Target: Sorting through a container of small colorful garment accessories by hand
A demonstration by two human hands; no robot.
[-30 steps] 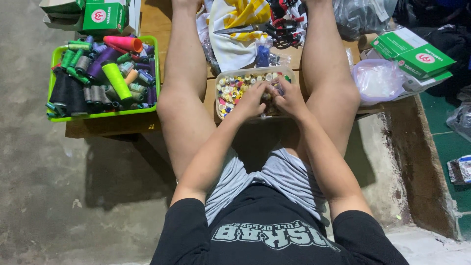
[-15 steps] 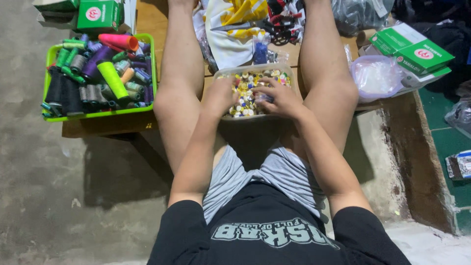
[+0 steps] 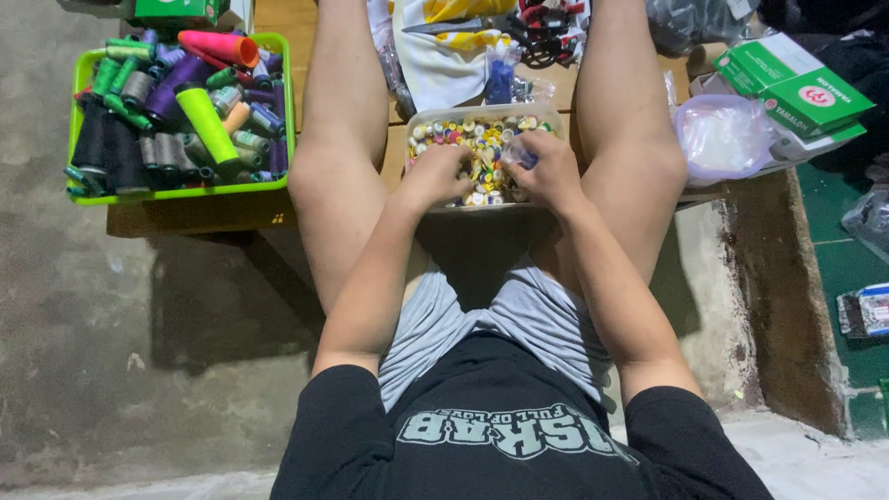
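- Both hands down in a clear tub (image 3: 421, 125) of mixed coloured buttons (image 3: 477, 139), set between the knees on the wooden desk (image 3: 199, 215).
- Left hand (image 3: 435, 176) curled, fingers buried among buttons.
- Right hand (image 3: 546, 171) pinching a small clear bag (image 3: 516, 151).
- Green basket (image 3: 181, 190) of thread spools (image 3: 199, 120) well left.
- Green boxes (image 3: 796, 88) far right.

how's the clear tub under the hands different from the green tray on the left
The clear tub is see-through and holds small, mixed-colour bobbins; the green tray is opaque bright green and holds larger thread cones and spools. The tub sits between the person's knees with the left hand and right hand in it; the tray stands apart, untouched. Both are rectangular, open-topped and packed full.
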